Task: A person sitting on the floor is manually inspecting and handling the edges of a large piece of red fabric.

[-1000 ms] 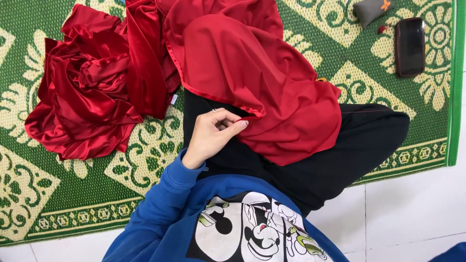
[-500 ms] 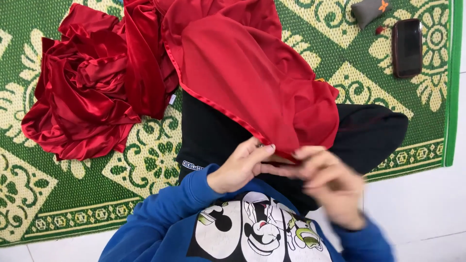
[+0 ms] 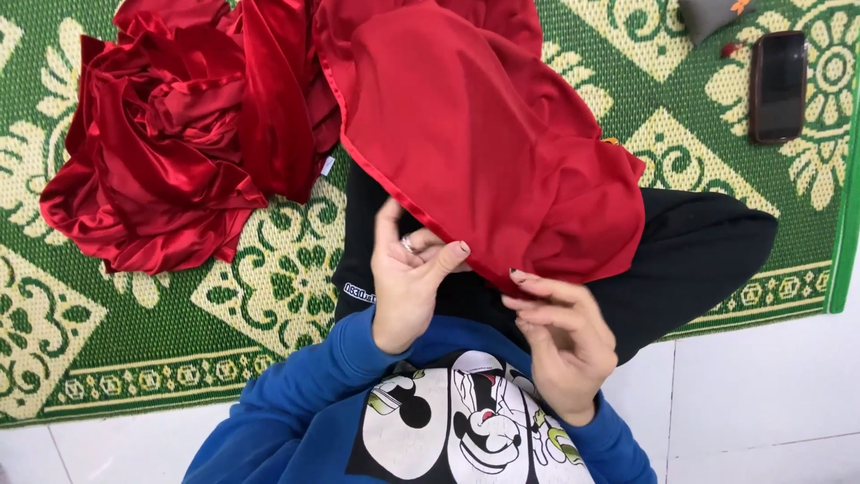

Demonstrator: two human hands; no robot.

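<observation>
Starting at the left, I count one crumpled heap of red satin [image 3: 157, 161] lying on the green patterned mat [image 3: 54, 323], and it runs without a break I can make out into one smoother red cloth panel [image 3: 484, 152] draped over my lap, so I cannot tell whether these are two pieces or one. The panel covers my black trousers [image 3: 699, 260] from the top of the view down to its hemmed lower edge.

My left hand [image 3: 408, 282] sits just below that hem, palm toward me. Its fingers [image 3: 387, 229] point up and the thumb is stretched toward the edge, but I cannot tell whether it is pinching the cloth or only touching it. A ring shows on one finger.

Next comes my right hand [image 3: 560, 345], just under the panel's lowest fold. Its fingertips [image 3: 520, 276] press together against the hem, nipping the red edge.

Farther right, well apart from both hands, I see one dark phone [image 3: 778, 87] lying flat on the mat and one small grey pouch [image 3: 712, 13] near the top edge. Both blue sleeves [image 3: 296, 394] frame the bottom.
</observation>
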